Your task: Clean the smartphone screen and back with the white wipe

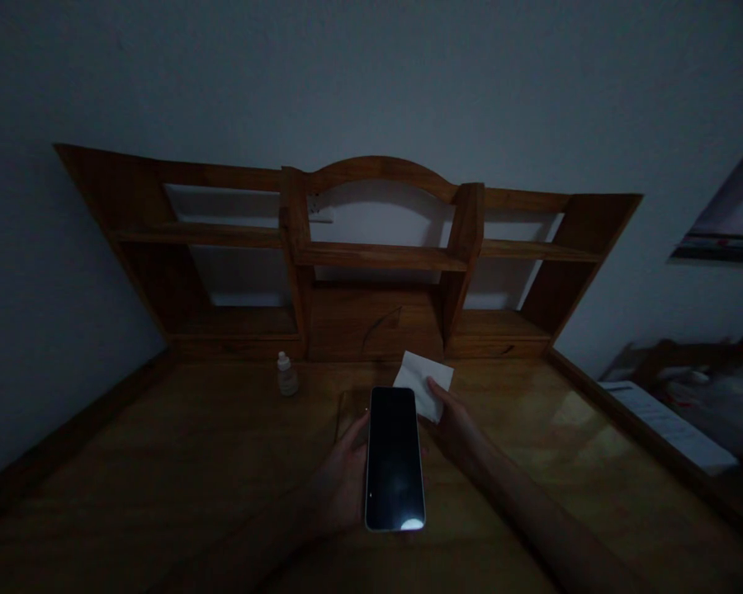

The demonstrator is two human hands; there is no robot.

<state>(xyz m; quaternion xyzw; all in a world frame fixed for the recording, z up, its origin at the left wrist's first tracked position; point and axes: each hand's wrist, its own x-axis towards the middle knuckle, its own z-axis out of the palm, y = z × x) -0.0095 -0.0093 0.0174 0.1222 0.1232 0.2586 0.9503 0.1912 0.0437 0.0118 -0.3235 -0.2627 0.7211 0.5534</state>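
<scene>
A smartphone (395, 462) with a dark screen lies in my left hand (343, 478), whose fingers wrap round its sides from behind. Light glints off the screen's lower edge. My right hand (451, 414) pinches a white folded tissue or cloth (422, 376), thumb on top, just beyond the phone's upper right corner. A flat brownish thing (348, 406) shows partly behind the phone; I cannot make out what it is. To the left, a small bottle (286, 375) with a white cap stands upright on the wooden desk (223, 462).
Along the desk's back rises a wooden shelf unit (380, 257) against the wall. A power socket (322, 214) shows through its middle opening. On the right, past the desk's raised edge, are papers (669, 421) and a wooden chair back (687, 359). The room is dim.
</scene>
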